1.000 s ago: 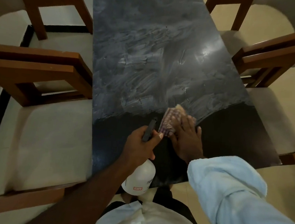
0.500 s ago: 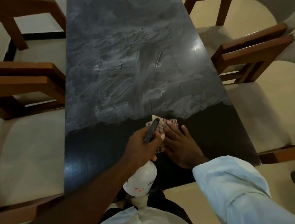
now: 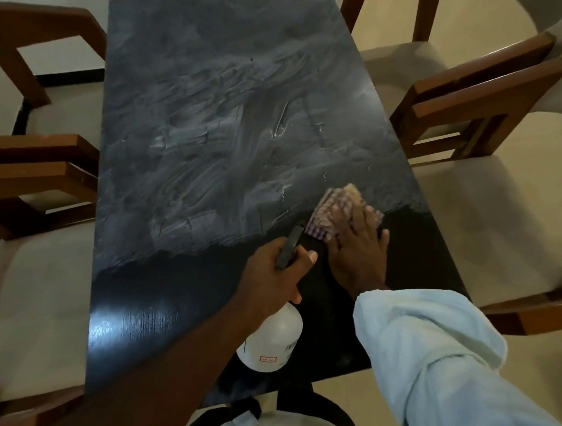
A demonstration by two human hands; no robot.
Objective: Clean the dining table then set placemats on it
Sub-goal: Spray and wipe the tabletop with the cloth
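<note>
Right hand lay flat on the cloth while the left gripped a spray bottle.

The right hand [image 3: 359, 253], in a pale blue sleeve [image 3: 436, 362], reached forward with fingers straight and spread, pressing the checked cloth [image 3: 332, 210] onto the dark table [image 3: 195, 130]. The cloth lay under and just beyond the fingertips, near the table's right edge, where grey smears met the dark patch. The bare-armed left hand [image 3: 276, 275] curled round the head of the white spray bottle [image 3: 271, 343], just beside the right hand.
</note>
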